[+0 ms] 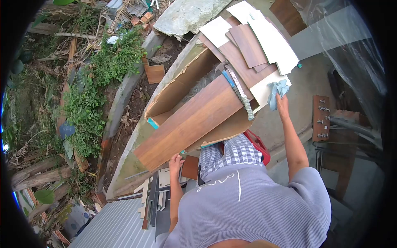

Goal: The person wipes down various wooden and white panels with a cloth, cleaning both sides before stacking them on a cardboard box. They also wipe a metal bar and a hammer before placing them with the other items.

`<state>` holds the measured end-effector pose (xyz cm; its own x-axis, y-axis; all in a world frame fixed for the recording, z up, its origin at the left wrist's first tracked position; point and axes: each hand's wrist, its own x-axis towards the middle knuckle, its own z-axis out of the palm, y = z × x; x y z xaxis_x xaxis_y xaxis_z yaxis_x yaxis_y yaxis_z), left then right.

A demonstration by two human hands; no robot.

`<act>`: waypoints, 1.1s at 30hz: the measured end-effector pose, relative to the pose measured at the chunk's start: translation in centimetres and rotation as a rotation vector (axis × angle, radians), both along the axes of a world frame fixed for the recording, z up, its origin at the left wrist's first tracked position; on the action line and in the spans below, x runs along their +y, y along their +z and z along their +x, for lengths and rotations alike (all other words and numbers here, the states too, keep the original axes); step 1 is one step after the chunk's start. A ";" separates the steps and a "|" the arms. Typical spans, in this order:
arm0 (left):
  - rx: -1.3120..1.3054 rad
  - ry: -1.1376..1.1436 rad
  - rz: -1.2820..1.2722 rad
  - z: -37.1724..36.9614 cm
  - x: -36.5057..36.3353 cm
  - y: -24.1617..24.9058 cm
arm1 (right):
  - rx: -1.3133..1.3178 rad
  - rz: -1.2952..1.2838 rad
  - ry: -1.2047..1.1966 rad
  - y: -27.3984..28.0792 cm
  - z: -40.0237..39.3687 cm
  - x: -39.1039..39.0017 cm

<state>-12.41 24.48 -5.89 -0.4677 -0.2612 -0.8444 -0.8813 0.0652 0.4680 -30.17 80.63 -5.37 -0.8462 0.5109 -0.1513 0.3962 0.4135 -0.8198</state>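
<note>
A long brown wood-grain plank [190, 118] lies slantwise across an open cardboard box [167, 89]. My left hand [175, 163] is at the plank's near edge, its fingers curled closed against it. My right hand [282, 103] is closed around a crumpled light-blue cloth [276, 93], over a white board [262, 91] at the right end of the box. Across the plank's far end rests a hammer [219, 68] beside a white strip with markings [235, 78] and a grey-green twisted cord-like length [246, 105].
Brown and white board pieces [249, 45] are piled beyond the box. A brown panel with metal knobs [321, 118] is at the right, near clear plastic sheeting [351, 37]. A concrete slab [188, 16], plants [84, 99] and corrugated metal [113, 225] are around.
</note>
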 end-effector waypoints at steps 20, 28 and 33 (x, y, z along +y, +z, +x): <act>-0.243 0.144 0.038 6.7 -4.0 -6.6 | -0.160 -0.017 -0.146 3.7 12.9 1.9; -0.006 0.134 0.065 -4.0 -3.4 -7.7 | -0.010 -0.099 -0.266 4.8 13.8 3.0; 0.172 0.047 0.100 -14.4 5.4 -4.3 | 0.025 -0.047 -0.155 9.2 6.9 3.2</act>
<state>-26.78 29.91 -10.17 -0.5966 -0.2054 -0.7758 -0.7887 -0.0287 0.6141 -23.28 83.80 3.80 -0.7616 0.6286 -0.1578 0.4313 0.3099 -0.8473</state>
